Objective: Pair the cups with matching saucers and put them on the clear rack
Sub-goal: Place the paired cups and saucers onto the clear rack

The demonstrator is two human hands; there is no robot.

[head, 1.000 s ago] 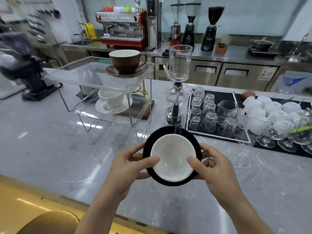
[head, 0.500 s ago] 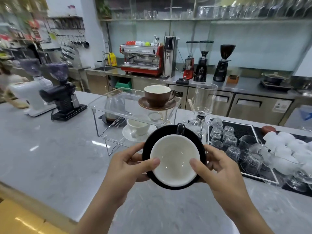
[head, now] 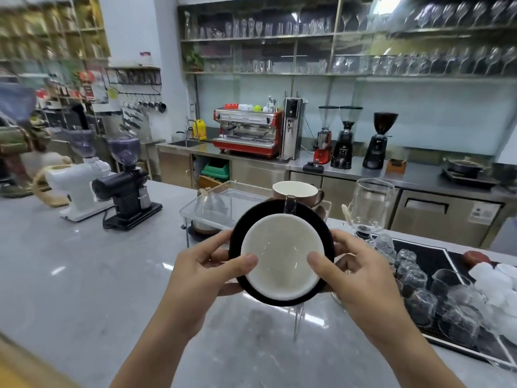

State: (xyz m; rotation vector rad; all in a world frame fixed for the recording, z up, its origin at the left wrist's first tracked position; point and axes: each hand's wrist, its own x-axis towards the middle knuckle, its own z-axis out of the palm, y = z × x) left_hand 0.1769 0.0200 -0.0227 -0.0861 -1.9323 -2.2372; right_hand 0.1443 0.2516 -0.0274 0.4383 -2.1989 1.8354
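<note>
The black saucer point(head: 236, 247) is a round, flat, shiny plate, and it is held up in the air above the grey marble counter point(head: 84, 275). On top of the black saucer sits the black cup point(head: 281, 260), which is white and smooth on the inside, with a small dark handle pointing away from the person. Behind the black saucer stands the clear rack point(head: 212, 204), made of see-through plastic with thin legs. On the top of the clear rack, just behind the black saucer, sits a brown cup point(head: 296, 191) with a white inside on a brown saucer point(head: 321, 211); the black saucer hides most of them. The left hand point(head: 207, 273) holds the left side of the black saucer, with the thumb lying over the rim of the black cup and the other fingers curled under the saucer. The right hand point(head: 361, 275) holds the right side the same way, thumb on the cup's rim and fingers underneath. Right of the black saucer there is a tall glass coffee siphon point(head: 369, 205), and past it a black mat point(head: 436, 261) with upside-down glasses point(head: 411, 275) on it. Left of the clear rack stand a black grinder point(head: 127, 189) and a white grinder point(head: 81, 180).
</note>
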